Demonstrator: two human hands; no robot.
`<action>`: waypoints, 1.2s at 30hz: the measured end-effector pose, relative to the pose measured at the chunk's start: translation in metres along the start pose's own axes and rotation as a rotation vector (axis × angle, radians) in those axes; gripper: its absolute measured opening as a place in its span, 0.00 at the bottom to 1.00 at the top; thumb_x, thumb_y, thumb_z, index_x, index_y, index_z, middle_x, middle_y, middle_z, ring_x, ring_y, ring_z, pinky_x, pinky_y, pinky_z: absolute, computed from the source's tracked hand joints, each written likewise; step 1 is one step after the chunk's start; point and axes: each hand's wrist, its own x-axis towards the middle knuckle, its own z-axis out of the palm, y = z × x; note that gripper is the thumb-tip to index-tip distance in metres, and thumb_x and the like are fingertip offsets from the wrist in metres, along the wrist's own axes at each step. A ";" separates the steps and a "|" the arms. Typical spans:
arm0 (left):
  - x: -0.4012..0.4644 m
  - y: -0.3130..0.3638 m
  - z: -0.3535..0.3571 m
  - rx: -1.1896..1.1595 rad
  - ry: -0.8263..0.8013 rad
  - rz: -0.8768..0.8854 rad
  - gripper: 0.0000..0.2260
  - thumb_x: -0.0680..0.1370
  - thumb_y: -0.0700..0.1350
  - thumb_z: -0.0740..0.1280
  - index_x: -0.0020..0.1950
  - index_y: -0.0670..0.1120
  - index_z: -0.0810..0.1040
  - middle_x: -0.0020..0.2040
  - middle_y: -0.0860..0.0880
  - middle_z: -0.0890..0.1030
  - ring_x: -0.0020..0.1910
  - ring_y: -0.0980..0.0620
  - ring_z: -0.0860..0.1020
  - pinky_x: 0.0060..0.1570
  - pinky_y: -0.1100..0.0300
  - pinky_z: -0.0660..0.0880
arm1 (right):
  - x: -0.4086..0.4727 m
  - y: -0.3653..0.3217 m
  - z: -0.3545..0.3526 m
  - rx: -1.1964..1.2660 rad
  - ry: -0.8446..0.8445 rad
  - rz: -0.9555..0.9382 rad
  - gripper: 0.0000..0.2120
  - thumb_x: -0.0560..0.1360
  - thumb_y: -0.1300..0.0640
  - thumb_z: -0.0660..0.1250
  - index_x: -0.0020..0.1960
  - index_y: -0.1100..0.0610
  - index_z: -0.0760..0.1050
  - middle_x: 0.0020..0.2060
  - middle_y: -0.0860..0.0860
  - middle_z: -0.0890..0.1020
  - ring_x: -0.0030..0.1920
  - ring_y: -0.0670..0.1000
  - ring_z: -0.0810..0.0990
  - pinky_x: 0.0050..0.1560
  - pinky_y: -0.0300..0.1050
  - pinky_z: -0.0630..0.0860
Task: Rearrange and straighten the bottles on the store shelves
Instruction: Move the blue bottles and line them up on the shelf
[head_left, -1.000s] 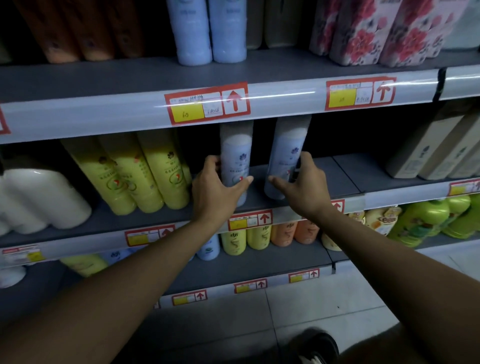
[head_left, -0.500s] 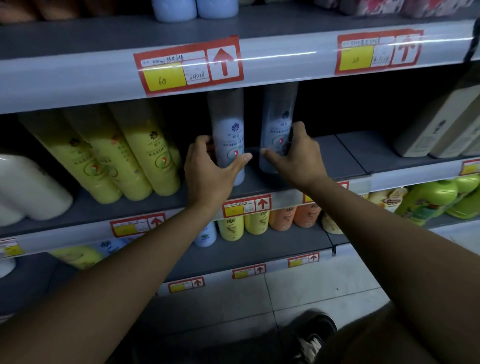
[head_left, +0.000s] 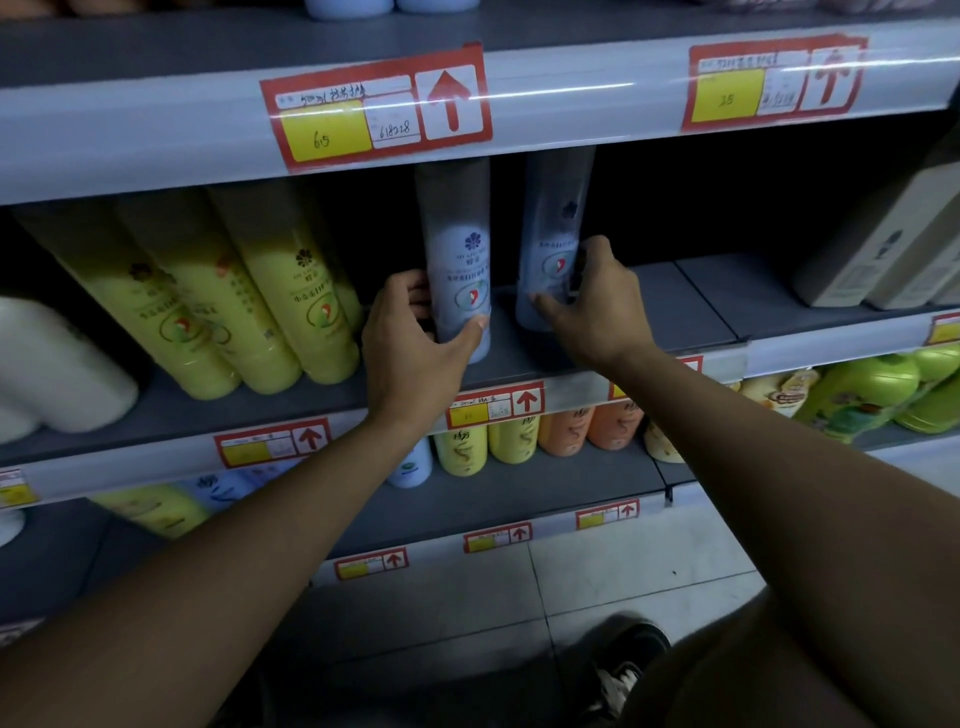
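Two tall pale blue bottles stand on the middle grey shelf (head_left: 670, 317). My left hand (head_left: 415, 343) grips the lower part of the left blue bottle (head_left: 457, 244), thumb across its front and fingers behind it. My right hand (head_left: 592, 306) grips the base of the right blue bottle (head_left: 556, 228), which leans slightly left at the bottom. Both bottle tops are hidden behind the upper shelf's price rail.
Three yellow bottles (head_left: 291, 291) lean left of my left hand, with white bottles (head_left: 57, 364) further left. Beige boxes (head_left: 883, 249) stand at the right. Below are small yellow and orange bottles (head_left: 566, 431) and green bottles (head_left: 857, 389). My shoe (head_left: 623, 670) is on the tiled floor.
The view has moved closer to the shelf. Both hands have closed further around the blue bottles, the left thumb now across the left bottle's front.
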 end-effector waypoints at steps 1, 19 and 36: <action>0.001 -0.001 0.000 -0.001 -0.002 -0.001 0.24 0.69 0.53 0.80 0.60 0.56 0.74 0.57 0.53 0.82 0.51 0.57 0.84 0.47 0.49 0.85 | 0.002 0.000 0.002 -0.001 0.003 0.002 0.25 0.73 0.50 0.80 0.61 0.56 0.71 0.60 0.56 0.83 0.59 0.59 0.83 0.58 0.60 0.82; 0.004 -0.005 0.007 -0.007 0.041 -0.013 0.26 0.71 0.54 0.79 0.66 0.52 0.74 0.61 0.52 0.81 0.57 0.57 0.82 0.52 0.53 0.84 | 0.029 -0.007 0.032 -0.009 0.018 0.039 0.21 0.76 0.49 0.76 0.59 0.62 0.77 0.59 0.59 0.82 0.59 0.60 0.82 0.59 0.58 0.81; 0.003 -0.007 0.008 0.010 0.072 0.007 0.26 0.71 0.55 0.78 0.65 0.52 0.74 0.60 0.53 0.81 0.56 0.56 0.82 0.51 0.51 0.84 | 0.038 -0.008 0.049 -0.006 0.041 0.014 0.19 0.76 0.47 0.76 0.54 0.63 0.82 0.51 0.58 0.85 0.50 0.56 0.85 0.50 0.53 0.84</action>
